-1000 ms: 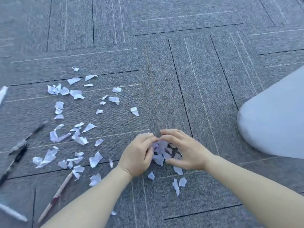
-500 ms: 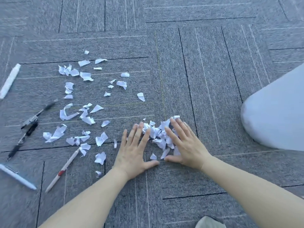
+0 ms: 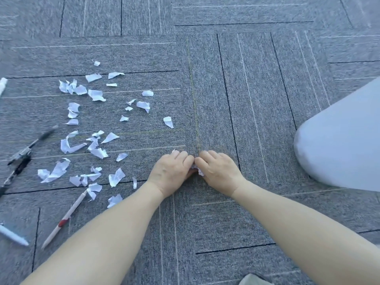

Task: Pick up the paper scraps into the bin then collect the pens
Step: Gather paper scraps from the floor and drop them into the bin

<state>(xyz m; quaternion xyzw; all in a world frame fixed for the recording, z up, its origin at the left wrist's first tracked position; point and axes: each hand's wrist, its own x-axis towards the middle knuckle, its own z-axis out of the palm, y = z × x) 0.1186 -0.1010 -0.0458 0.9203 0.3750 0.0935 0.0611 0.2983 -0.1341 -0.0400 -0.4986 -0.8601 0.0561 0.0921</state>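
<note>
My left hand (image 3: pixel 173 171) and my right hand (image 3: pixel 219 171) are pressed together on the grey carpet, fingers curled around a bunch of white paper scraps (image 3: pixel 199 170); only a few edges show between them. Many more loose paper scraps (image 3: pixel 94 138) lie scattered to the left. The white bin (image 3: pixel 341 140) lies on its side at the right edge. Several pens rest at the far left: a cream pen with a red band (image 3: pixel 65 219), a black pen (image 3: pixel 24 153), a blue-white pen (image 3: pixel 13 235) and a white marker (image 3: pixel 2 85).
Grey carpet tiles (image 3: pixel 226 79) cover the floor all around. A pale object (image 3: pixel 255 280) pokes in at the bottom edge.
Half a second ago my hands lay flat with fingers spread beside the pile of scraps. They have since swept together and closed over it, hiding most of the paper.
</note>
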